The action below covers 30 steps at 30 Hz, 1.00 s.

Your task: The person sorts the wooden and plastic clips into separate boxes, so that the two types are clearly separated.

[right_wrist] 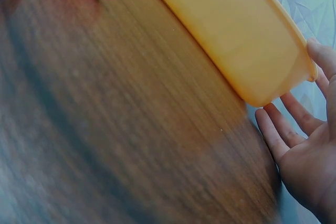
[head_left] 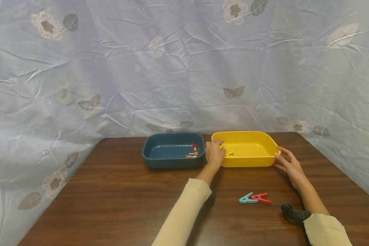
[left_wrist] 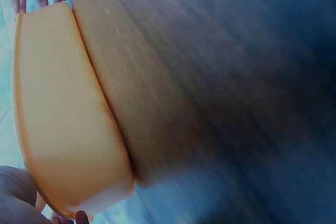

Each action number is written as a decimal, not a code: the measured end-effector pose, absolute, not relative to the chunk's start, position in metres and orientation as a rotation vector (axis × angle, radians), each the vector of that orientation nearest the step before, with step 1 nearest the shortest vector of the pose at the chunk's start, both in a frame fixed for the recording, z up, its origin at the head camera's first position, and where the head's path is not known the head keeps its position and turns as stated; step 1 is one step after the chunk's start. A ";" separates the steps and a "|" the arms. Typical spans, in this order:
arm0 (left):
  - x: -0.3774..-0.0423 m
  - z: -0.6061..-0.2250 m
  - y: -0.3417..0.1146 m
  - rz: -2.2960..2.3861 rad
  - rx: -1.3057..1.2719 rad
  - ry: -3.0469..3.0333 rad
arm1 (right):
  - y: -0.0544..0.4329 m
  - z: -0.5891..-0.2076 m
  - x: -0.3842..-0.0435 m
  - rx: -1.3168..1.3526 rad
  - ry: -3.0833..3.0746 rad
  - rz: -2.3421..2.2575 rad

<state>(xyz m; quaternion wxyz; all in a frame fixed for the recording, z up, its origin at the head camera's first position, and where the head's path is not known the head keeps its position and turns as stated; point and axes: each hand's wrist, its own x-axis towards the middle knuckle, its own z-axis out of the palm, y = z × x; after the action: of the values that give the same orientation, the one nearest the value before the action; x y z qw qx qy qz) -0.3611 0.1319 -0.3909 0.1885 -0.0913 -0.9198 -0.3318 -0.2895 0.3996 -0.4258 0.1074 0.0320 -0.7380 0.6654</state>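
A yellow plastic tub [head_left: 249,162] stands toward the back right of the wooden table. At its left end my left hand [head_left: 214,153] grips the rim, fingers reaching over the edge to the inside. My right hand [head_left: 290,167] is at the opposite end, its fairly straight fingers and thumb touching the rim and outer wall. Small yellow clothespins [head_left: 229,154] lie inside, close to the left hand and partly hidden by it. In the left wrist view the tub's front wall [left_wrist: 63,103] spans between both hands.
Left of the yellow tub stands a dark blue tub [head_left: 172,163] with several small orange, white and red pieces [head_left: 192,154] in it. A light blue clothespin [head_left: 248,199] and a red clothespin [head_left: 261,198] lie in front. Patterned cloth [head_left: 184,85] hangs behind the table.
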 end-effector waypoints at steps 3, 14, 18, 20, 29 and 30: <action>-0.361 -0.391 0.132 -0.956 -0.251 -2.587 | 0.400 -0.426 -0.290 0.102 -2.179 1.946; -0.369 -0.394 0.130 -0.977 -0.299 -2.590 | 0.399 -0.427 -0.290 0.071 -2.223 1.913; -0.366 -0.388 0.128 -0.950 -0.339 -2.587 | 0.400 -0.427 -0.291 0.074 -2.237 1.896; -0.356 -0.377 0.126 -0.949 -0.348 -2.594 | 0.400 -0.427 -0.291 0.080 -2.237 1.892; -0.325 -0.363 0.119 -1.126 -0.687 -2.403 | 0.402 -0.427 -0.292 0.076 -2.202 1.935; -0.320 -0.362 0.118 -1.147 -0.731 -2.391 | 0.402 -0.427 -0.292 0.078 -2.202 1.935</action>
<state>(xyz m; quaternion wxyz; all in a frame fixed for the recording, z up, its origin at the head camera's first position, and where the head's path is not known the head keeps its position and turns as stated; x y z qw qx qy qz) -0.3198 0.1183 -0.3623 0.1941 -0.2608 -0.8526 -0.4091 -0.2919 0.4019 -0.4266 0.1042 0.0263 -0.7468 0.6563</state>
